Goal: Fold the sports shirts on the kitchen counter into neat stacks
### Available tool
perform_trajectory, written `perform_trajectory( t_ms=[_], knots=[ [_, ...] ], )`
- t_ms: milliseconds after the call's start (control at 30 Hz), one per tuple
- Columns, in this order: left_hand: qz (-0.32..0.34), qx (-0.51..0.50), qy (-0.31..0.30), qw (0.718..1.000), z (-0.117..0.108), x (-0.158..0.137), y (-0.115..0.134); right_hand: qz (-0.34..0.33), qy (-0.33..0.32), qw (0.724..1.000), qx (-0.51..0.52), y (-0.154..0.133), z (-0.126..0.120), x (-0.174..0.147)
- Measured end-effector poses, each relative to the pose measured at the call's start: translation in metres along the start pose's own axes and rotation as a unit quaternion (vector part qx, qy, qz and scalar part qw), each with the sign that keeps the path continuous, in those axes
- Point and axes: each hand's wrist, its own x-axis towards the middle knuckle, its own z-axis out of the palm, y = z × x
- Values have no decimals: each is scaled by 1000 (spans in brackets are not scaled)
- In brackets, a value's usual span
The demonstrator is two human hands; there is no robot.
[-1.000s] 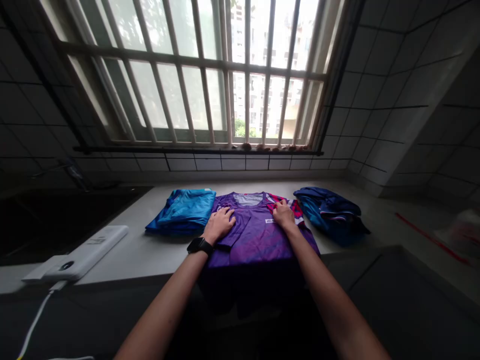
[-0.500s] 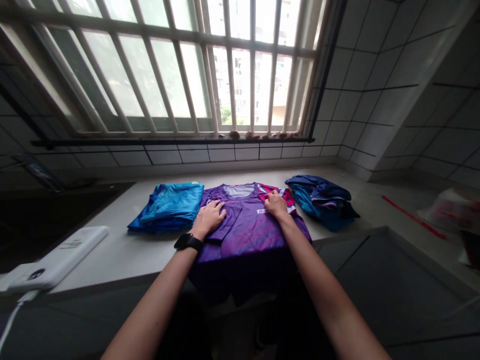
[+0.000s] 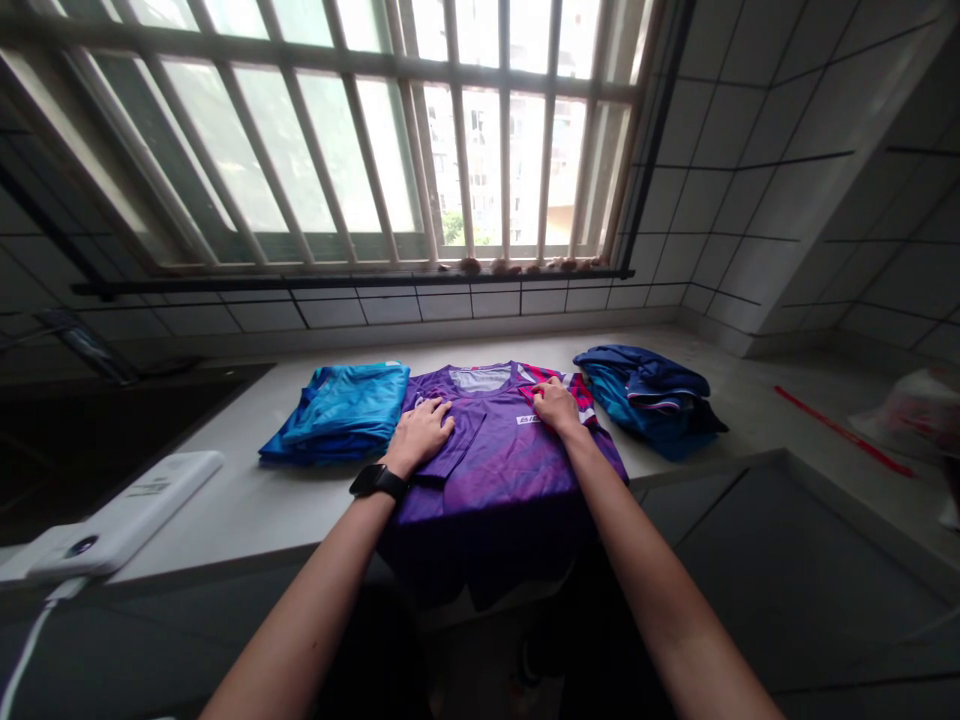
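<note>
A purple short-sleeved jersey (image 3: 510, 465) lies spread on the counter, its collar toward the window and its lower part hanging over the front edge. The left sleeve is folded inward over the body. My left hand (image 3: 421, 433), with a black watch on the wrist, rests flat on that folded sleeve, fingers stretched out. Over at the red-patterned right sleeve (image 3: 583, 395), my right hand (image 3: 556, 405) has its fingers curled and closed on the fabric by the shoulder. A white printed label shows beside it, partly covered by the hand.
Folded blue clothes (image 3: 337, 412) lie left of the jersey, and a looser pile of blue and navy clothes (image 3: 649, 400) lies right of it. A white power bank (image 3: 142, 510) with a cable sits near the left front edge. A red strip (image 3: 840, 430) and plastic bag (image 3: 915, 410) are far right.
The view has shifted very slightly. Both hands stay at nearly the same spots on the jersey, and the sleeves look much the same.
</note>
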Motion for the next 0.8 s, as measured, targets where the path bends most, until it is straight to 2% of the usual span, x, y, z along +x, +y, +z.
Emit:
perform_trajectory(
  t_ms=[100,233,300,400,500,600,700,800],
  knots=[
    [1,15,-26,1000,-7,7,0,-1,-11,1000,-12,-3,-3,0],
    [64,43,-87,993,-25,26,0,8,-43,999,-32,-10,-10,9],
    [41,37,-98,994,-32,35,0,7,-54,998,-40,-14,-13,17],
    [-11,30,-48,998,-30,41,3,15,-41,997,-59,-18,-9,28],
    [-29,48,16,998,-21,40,8,26,-5,997,-74,-19,2,36],
    [-37,50,53,997,-14,42,10,5,27,998,-62,-19,9,42],
    [-75,27,69,994,-10,48,7,7,21,999,-31,-18,8,46],
    [-143,-8,55,988,-5,53,0,33,5,999,-17,-17,4,48]
  ],
)
